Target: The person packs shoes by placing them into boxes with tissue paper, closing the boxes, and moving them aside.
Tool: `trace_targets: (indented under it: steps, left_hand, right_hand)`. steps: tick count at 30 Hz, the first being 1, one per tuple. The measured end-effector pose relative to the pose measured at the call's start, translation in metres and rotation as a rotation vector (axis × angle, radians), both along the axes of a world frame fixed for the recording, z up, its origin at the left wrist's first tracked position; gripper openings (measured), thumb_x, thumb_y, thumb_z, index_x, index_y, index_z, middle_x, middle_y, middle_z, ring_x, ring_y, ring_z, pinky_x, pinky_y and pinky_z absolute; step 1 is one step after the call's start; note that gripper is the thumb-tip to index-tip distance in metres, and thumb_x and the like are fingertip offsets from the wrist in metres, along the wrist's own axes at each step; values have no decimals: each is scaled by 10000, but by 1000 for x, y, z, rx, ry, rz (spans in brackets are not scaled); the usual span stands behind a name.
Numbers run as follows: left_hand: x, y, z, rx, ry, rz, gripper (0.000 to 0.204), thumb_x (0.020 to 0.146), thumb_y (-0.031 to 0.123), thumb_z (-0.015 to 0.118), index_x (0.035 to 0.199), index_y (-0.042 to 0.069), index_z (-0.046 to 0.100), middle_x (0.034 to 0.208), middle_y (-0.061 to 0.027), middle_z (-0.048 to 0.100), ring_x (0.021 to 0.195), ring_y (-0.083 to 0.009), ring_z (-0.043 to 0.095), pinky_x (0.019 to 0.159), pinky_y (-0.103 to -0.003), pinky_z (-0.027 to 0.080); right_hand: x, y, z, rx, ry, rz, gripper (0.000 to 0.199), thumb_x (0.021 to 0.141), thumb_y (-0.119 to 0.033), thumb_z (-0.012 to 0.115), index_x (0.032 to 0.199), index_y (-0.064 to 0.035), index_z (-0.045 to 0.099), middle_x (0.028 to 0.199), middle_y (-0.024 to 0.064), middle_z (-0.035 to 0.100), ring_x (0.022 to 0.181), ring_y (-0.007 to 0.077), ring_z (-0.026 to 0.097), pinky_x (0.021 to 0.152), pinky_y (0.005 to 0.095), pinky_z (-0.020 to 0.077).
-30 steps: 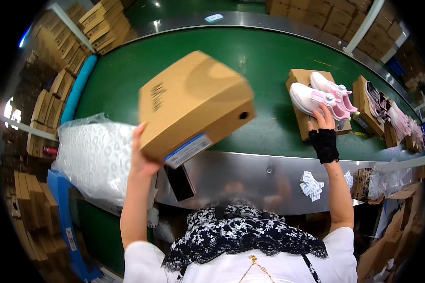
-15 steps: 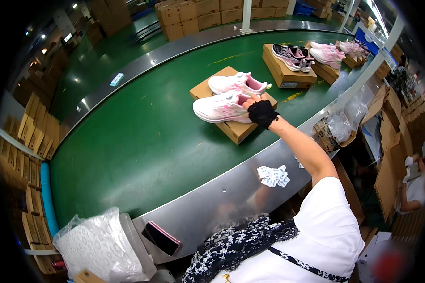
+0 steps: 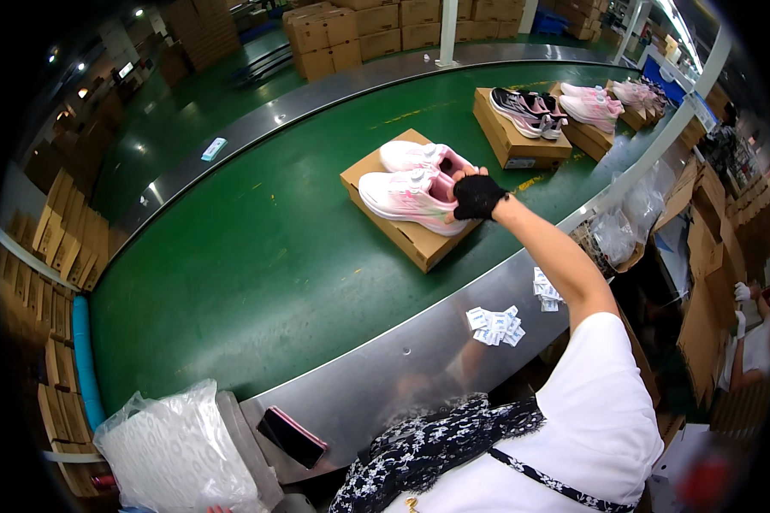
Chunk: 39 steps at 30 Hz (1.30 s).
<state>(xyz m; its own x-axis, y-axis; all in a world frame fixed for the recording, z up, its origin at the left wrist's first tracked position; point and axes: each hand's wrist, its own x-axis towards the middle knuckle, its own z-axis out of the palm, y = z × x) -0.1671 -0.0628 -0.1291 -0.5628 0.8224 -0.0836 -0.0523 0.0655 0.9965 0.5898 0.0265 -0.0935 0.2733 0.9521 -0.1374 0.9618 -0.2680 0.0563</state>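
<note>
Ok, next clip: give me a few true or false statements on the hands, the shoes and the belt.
1. The right hand rests on the pink shoes. True.
2. The pink shoes lie straight on the green belt. False: they lie on a flat cardboard box that sits on the belt.
3. The left hand holds a box up in the air. False: the left hand is not in view.
4. Further along the belt, a dark pair lies on another box. True.
5. The small white packets lie on the green belt. False: they lie on the metal edge by the person.
</note>
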Motion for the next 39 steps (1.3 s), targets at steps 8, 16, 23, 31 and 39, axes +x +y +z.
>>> trace_targets:
  steps: [8, 16, 23, 31, 39]
  left_hand:
    - [225, 95, 27, 116, 496, -732, 196, 799, 58, 553, 965, -45, 567, 918, -90, 578, 848, -143, 535, 753, -251, 427]
    - [373, 120, 66, 382, 504, -1216, 208, 763, 171, 602, 847, -19, 602, 734, -82, 584, 660, -120, 520, 593, -248, 415]
    - [342, 109, 28, 23, 221, -1240, 228, 788, 220, 603, 837, -1, 629, 661, -15, 590, 619, -44, 489, 535, -200, 402]
    - [353, 96, -67, 65, 705, -1307, 374, 784, 379, 538, 889, 32, 632, 827, -156, 614, 711, -303, 584, 660, -344, 458]
    - [387, 100, -44, -124, 821, -1536, 411, 754, 412, 568, 885, 28, 635, 668, -151, 605, 613, -253, 589, 587, -338, 454]
  right_hand:
    - [-138, -36, 66, 400, 57, 289, 480, 551, -528, 665, 698, -79, 579, 722, 121, 571, 746, 274, 569, 638, 374, 461]
    - [-209, -60, 87, 242, 344, 694, 560, 580, -603, 620, 722, -63, 572, 726, 141, 570, 755, 298, 555, 649, 368, 444]
    - [-230, -75, 36, 301, 343, 802, 622, 553, -577, 638, 865, -45, 561, 720, 126, 570, 822, 293, 542, 603, 384, 453]
    - [-227, -82, -78, 357, 525, 963, 393, 675, -513, 572, 724, -123, 581, 782, 73, 541, 774, 232, 520, 638, 377, 384]
    - [-60, -5, -162, 487, -263, 65, 547, 758, -217, 478, 1274, -99, 339, 1316, 224, 279, 1220, 390, 269, 917, 657, 138]
